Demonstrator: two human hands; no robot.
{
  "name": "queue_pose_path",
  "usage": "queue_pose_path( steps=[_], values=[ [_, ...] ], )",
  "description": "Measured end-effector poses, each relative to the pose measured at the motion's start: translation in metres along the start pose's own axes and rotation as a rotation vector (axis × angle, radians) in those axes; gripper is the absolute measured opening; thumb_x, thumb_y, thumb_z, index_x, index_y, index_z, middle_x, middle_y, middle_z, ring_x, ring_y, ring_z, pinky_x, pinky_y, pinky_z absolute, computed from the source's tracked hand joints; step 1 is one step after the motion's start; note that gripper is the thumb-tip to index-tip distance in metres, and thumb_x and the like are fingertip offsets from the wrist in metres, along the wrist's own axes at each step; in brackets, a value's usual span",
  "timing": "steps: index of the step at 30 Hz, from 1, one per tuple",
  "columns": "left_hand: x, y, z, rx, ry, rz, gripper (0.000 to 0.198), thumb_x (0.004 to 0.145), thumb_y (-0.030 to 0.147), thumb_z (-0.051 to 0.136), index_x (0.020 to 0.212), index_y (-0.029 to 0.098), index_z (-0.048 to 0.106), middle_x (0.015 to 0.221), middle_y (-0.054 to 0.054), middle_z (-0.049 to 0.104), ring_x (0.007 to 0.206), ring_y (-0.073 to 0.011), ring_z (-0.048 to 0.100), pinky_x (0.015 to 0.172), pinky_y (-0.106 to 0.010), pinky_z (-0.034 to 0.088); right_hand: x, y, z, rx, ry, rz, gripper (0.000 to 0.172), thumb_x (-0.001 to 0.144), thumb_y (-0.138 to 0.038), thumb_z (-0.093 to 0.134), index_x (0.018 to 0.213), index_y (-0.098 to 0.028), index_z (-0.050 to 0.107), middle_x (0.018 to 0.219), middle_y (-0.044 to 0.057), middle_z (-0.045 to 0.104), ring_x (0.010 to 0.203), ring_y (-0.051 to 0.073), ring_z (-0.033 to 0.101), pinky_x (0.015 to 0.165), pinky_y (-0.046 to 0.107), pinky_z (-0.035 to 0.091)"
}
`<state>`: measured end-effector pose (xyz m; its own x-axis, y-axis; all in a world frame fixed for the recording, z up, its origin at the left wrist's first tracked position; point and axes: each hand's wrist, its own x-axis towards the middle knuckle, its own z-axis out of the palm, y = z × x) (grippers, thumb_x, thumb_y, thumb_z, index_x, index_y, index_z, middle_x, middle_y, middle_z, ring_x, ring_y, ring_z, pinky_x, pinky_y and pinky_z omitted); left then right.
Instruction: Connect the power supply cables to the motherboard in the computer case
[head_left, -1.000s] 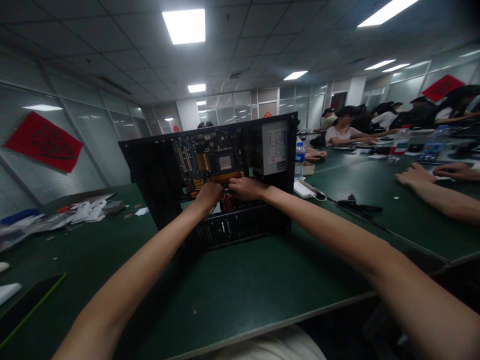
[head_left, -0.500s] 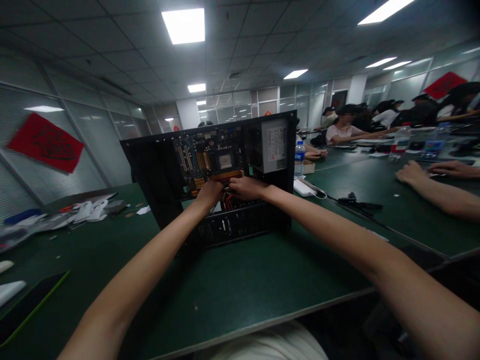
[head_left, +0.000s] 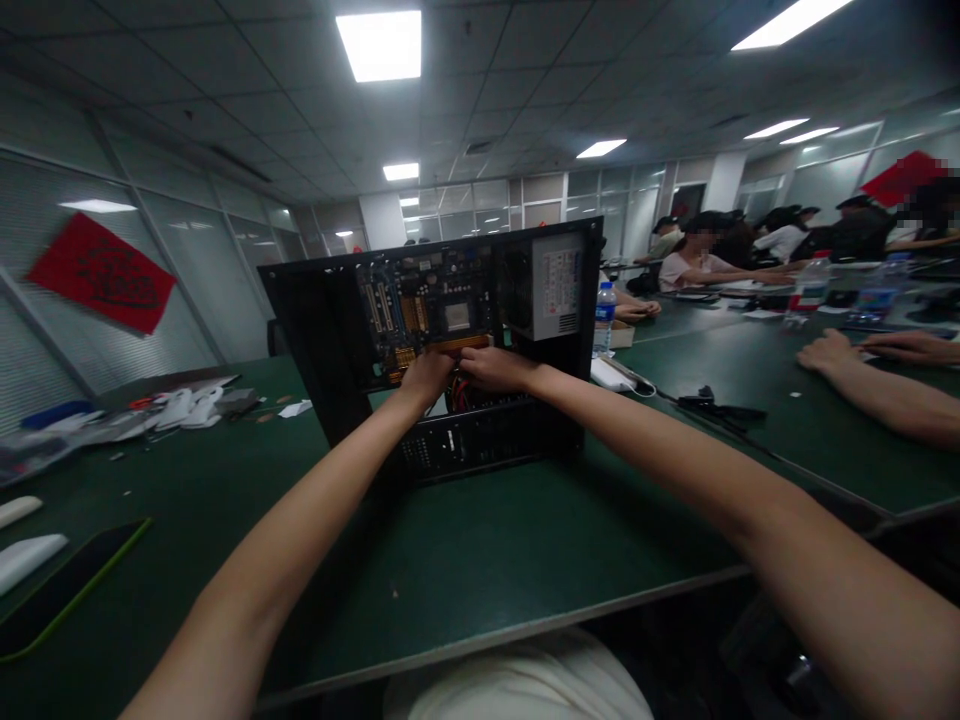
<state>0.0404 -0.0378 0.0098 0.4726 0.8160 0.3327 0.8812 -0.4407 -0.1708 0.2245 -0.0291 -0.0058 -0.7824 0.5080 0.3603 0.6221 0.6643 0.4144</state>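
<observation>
A black computer case (head_left: 300, 340) stands with its open side toward me, the motherboard (head_left: 442, 300) exposed inside. The silver power supply (head_left: 556, 288) sits in its upper right corner. At the motherboard's lower edge my left hand (head_left: 427, 378) is closed, fingers bent and their tips hidden. Close beside it my right hand (head_left: 491, 368) is also closed, touching or nearly touching the long orange slots (head_left: 474, 342). Red and dark wires (head_left: 459, 393) hang just below and between both hands. Whatever the fingers pinch is too small and dark to make out.
Tools and packaging (head_left: 191, 405) lie at the left, a green-edged black pad (head_left: 75, 590) nearer. On the right are a water bottle (head_left: 604, 318), a white power strip (head_left: 613, 375) and black cables (head_left: 712, 408). Another person's hands (head_left: 832, 350) rest at far right; people sit behind.
The whole view has shifted slightly, so the case appears a little further right. Both hands keep their place at the motherboard's lower edge, with only slight finger movement.
</observation>
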Motion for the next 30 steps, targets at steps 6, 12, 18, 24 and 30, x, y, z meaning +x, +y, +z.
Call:
queue_pose_path(
  steps=[6,12,18,24,30],
  values=[
    [-0.002,0.0,-0.002,0.007,-0.015,0.0,0.033,0.094,0.018,0.047,0.114,0.013,0.073,0.112,-0.021,0.072,0.11,-0.0309,0.068,0.096,-0.04,0.051,0.006,0.002,0.009,0.013,0.01,0.017,0.024,0.097,-0.015,0.051,0.116,-0.008,0.063,0.117,0.016,0.061,0.098,0.023,0.066,0.082,0.032,0.048],
    [-0.006,-0.003,-0.003,-0.009,-0.008,0.0,0.031,0.093,0.021,0.05,0.108,0.017,0.076,0.11,-0.018,0.074,0.104,-0.0299,0.071,0.091,-0.037,0.053,0.009,0.004,0.012,-0.017,0.002,0.027,0.025,0.097,-0.015,0.049,0.115,-0.007,0.064,0.114,0.016,0.061,0.098,0.024,0.065,0.081,0.033,0.049],
    [-0.006,-0.007,0.003,-0.092,0.015,0.002,0.032,0.093,0.022,0.049,0.107,0.022,0.078,0.107,-0.012,0.076,0.101,-0.0253,0.072,0.086,-0.031,0.052,0.009,0.004,0.007,-0.027,-0.035,0.014,0.028,0.099,-0.016,0.046,0.119,-0.006,0.063,0.118,0.017,0.06,0.099,0.024,0.065,0.081,0.033,0.048],
    [0.0,-0.012,0.009,-0.18,0.044,-0.01,0.03,0.093,0.025,0.052,0.105,0.02,0.079,0.105,-0.012,0.077,0.1,-0.0238,0.071,0.086,-0.03,0.051,0.007,0.0,0.002,-0.037,-0.06,0.074,0.03,0.1,-0.016,0.045,0.125,-0.009,0.061,0.121,0.018,0.06,0.096,0.024,0.067,0.078,0.033,0.047],
    [0.001,-0.009,0.007,-0.181,0.034,-0.037,0.03,0.092,0.025,0.053,0.103,0.018,0.079,0.099,-0.014,0.077,0.095,-0.0242,0.072,0.081,-0.029,0.051,0.006,-0.001,0.004,-0.06,-0.064,0.097,0.029,0.101,-0.018,0.042,0.122,-0.008,0.059,0.117,0.017,0.061,0.098,0.026,0.067,0.077,0.033,0.047]
  ],
)
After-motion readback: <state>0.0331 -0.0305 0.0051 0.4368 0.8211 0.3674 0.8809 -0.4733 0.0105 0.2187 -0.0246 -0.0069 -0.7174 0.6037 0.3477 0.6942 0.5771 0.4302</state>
